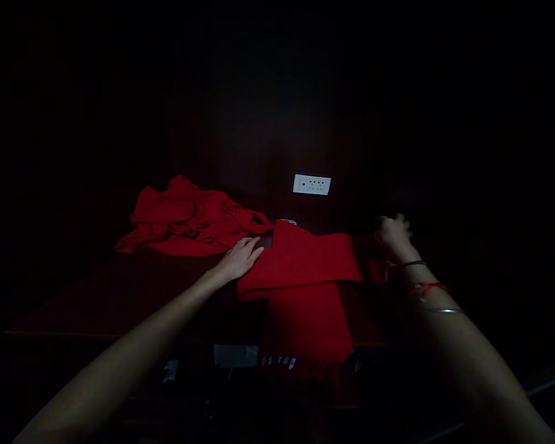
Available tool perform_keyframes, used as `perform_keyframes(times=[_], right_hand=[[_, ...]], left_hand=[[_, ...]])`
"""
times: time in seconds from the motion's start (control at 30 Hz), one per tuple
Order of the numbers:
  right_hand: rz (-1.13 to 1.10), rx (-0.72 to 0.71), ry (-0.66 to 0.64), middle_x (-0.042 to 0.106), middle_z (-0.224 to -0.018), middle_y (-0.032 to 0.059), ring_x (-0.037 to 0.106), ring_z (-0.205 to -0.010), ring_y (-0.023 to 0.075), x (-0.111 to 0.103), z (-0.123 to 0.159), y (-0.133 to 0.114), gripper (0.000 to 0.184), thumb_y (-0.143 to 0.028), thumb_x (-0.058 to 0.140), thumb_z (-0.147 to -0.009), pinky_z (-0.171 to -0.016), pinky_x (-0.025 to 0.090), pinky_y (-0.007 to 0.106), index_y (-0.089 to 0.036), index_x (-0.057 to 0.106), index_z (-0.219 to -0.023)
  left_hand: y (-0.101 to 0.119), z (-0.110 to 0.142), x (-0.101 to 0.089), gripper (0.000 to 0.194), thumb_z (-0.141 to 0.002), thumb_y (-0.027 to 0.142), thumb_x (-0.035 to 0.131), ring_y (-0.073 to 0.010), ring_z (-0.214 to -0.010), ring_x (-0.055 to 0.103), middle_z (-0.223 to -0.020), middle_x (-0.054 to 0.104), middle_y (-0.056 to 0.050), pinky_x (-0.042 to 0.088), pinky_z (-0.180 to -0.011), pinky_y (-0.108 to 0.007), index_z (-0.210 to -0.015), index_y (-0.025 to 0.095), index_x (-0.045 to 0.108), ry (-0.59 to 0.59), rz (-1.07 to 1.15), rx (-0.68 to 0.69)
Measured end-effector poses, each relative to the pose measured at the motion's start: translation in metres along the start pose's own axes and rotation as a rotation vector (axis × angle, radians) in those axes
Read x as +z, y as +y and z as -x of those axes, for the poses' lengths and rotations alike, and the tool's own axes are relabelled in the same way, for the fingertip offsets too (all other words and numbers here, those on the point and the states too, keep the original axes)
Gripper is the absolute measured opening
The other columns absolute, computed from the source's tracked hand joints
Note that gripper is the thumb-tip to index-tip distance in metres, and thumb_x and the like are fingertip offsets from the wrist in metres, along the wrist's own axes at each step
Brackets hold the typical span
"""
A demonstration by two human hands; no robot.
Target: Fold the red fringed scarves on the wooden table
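Observation:
A red fringed scarf [312, 256] lies on a dark table, partly folded, with one end hanging over the front edge. My left hand [241, 259] rests at the scarf's left side, fingers stretched out and apart; a ring shows on one finger. At the scarf's right end is my right hand [394, 235], raised a little, its fingers blurred and in shadow. Whether it grips the cloth cannot be made out. Behind my left hand, a crumpled heap of red cloth [185, 219] sits on the table's left part.
A white socket plate [311, 184] is on the wall behind the table. The table's front edge [74, 333] runs below the cloth. Pale objects [235, 356] show beneath the edge, too dim to name. Darkness hides most of the surroundings.

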State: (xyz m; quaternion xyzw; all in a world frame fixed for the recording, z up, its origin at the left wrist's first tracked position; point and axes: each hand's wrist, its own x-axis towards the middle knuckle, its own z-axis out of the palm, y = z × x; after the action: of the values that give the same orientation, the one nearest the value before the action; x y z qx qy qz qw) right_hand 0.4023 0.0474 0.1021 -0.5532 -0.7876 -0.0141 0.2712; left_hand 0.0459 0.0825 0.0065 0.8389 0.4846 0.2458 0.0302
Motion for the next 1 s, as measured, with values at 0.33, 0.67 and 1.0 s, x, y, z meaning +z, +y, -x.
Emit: perform_keyframes(times=[0.33,0.67,1.0], right_hand=[[0.245,0.115,-0.424,0.034,-0.126,0.0125,0.027,-0.116,0.0274,0.142,-0.017,-0.035,0.058,-0.051,0.038,-0.075,-0.090,0.025,0.045,-0.020,0.032,-0.124],[0.341,0.093,-0.243,0.048,-0.106,0.0108,0.044,-0.097,0.0206,0.146,-0.025,-0.010,0.033,-0.035,0.034,-0.081,-0.088,0.024,0.047,-0.017,0.048,-0.106],[0.344,0.223,0.220,0.045,-0.090,0.0095,0.048,-0.074,0.0155,0.087,-0.012,0.016,0.025,-0.023,0.034,-0.079,-0.065,0.039,0.024,-0.014,0.056,-0.086]], left_hand=[[0.000,-0.045,0.039,0.048,-0.084,0.040,0.023,-0.0181,-0.121,0.020,-0.131,0.030,-0.008,0.017,-0.099,-0.030,-0.124,0.013,0.032,-0.180,-0.013,0.258],[-0.016,-0.049,0.050,0.056,-0.082,0.051,0.022,-0.0182,-0.117,0.031,-0.130,0.032,-0.006,0.023,-0.096,-0.030,-0.128,0.020,0.024,-0.231,0.084,0.244],[-0.022,-0.049,0.039,0.047,-0.084,0.047,0.018,-0.0182,-0.114,0.035,-0.128,0.036,-0.001,0.020,-0.096,-0.036,-0.128,0.028,0.023,-0.212,0.050,0.227]])
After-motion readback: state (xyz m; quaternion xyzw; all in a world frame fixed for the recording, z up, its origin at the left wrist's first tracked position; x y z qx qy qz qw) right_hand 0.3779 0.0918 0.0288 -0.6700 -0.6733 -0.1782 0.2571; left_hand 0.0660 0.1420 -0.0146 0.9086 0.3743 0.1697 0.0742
